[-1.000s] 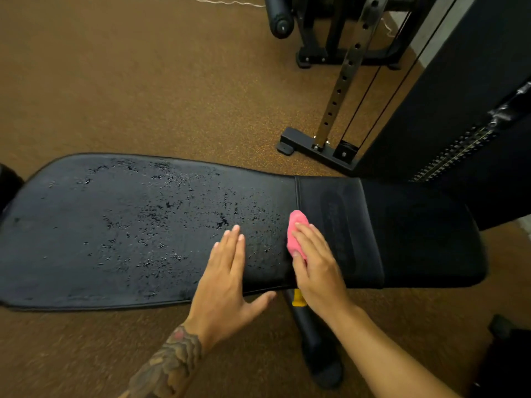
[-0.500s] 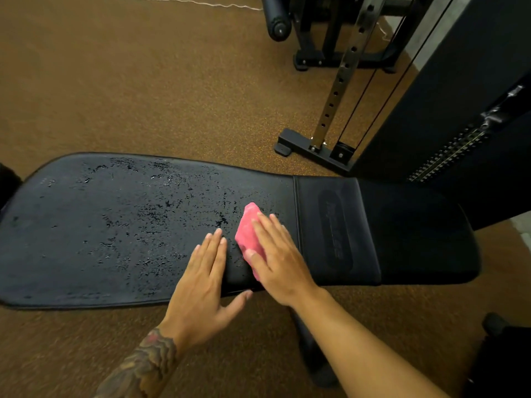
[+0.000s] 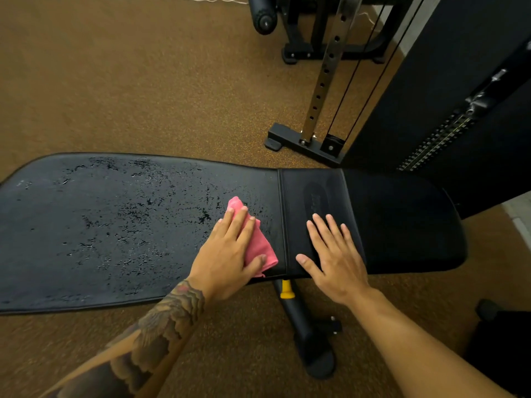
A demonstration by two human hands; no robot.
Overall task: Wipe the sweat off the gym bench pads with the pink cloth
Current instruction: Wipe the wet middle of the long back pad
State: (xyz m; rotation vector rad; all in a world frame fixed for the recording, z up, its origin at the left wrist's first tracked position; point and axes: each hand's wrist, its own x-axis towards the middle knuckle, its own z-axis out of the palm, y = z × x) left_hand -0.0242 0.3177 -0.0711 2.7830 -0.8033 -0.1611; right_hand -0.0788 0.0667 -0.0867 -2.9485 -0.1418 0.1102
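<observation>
- Bench pads [image 3: 120, 231] span the view from 9 o'clock to 3 o'clock: a long back pad of smooth black vinyl, a seamed middle band with a faint embossed oval, and a rounded seat pad [image 3: 402, 222] toward 3 o'clock.
- Sweat [image 3: 135, 214] lies as broken beads and dark blotches across most of the long pad, thickest near its middle; the seat pad looks matte and dry. By my reckoning nearly all the wiping is yet to do.
- Brown speckled floor [image 3: 143, 81] surrounds the bench, with a black cable machine [image 3: 459, 96] and its drilled steel upright at 1 o'clock.
- Left hand [image 3: 227, 254], forearm tattooed, now has the cloth; half a second ago the right hand pressed it. Fingers are spread nearly flat, thumb out, pinning the cloth down rather than gripping it.
- Right hand [image 3: 333, 254] has crossed to the seamed band at about 4 o'clock of the cloth, open and flat, holding nothing, probably bracing.
- That swap suggests the left hand will sweep toward 9 o'clock over the wet stretch.
- Pink cloth [image 3: 255, 248] is a small, soft, napped fold, its corner poking out at 12 o'clock of the left fingers, lying on the long pad just beside the seam.
- Yellow knob [image 3: 286, 290] shows under the pad's near edge.
</observation>
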